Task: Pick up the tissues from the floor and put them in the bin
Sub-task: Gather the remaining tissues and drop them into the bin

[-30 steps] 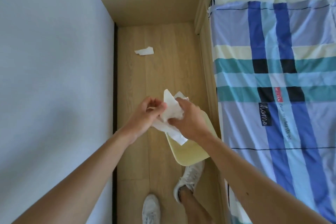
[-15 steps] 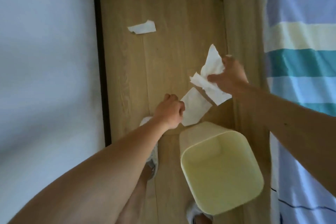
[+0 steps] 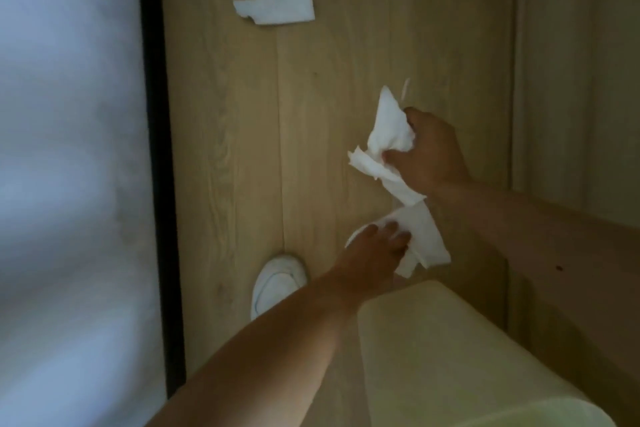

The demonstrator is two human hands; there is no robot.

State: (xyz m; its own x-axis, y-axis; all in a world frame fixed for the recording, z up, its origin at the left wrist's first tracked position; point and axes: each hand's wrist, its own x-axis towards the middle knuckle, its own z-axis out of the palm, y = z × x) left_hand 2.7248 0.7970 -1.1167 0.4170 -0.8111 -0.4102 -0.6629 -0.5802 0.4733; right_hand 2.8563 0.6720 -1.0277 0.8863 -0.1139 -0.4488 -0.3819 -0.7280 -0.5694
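Observation:
My right hand (image 3: 433, 152) is closed around a crumpled bunch of white tissues (image 3: 384, 135), held above the wooden floor. Just below it, my left hand (image 3: 375, 246) pinches another white tissue (image 3: 424, 239) by its left edge, right above the far rim of the pale yellow bin (image 3: 450, 350). The bin fills the lower right, and its inside is mostly out of frame. One more tissue (image 3: 277, 9) lies flat on the floor farther ahead, near the wall.
A grey-white wall (image 3: 69, 184) with a dark skirting strip runs along the left. A wooden bed side panel (image 3: 571, 80) closes off the right. My white shoe (image 3: 277, 282) stands on the floor (image 3: 242, 149) left of the bin.
The view has tilted down and closer to the floor. My hands have drawn nearer each other above the bin's far rim, each still holding tissue. The bed cover has left the frame.

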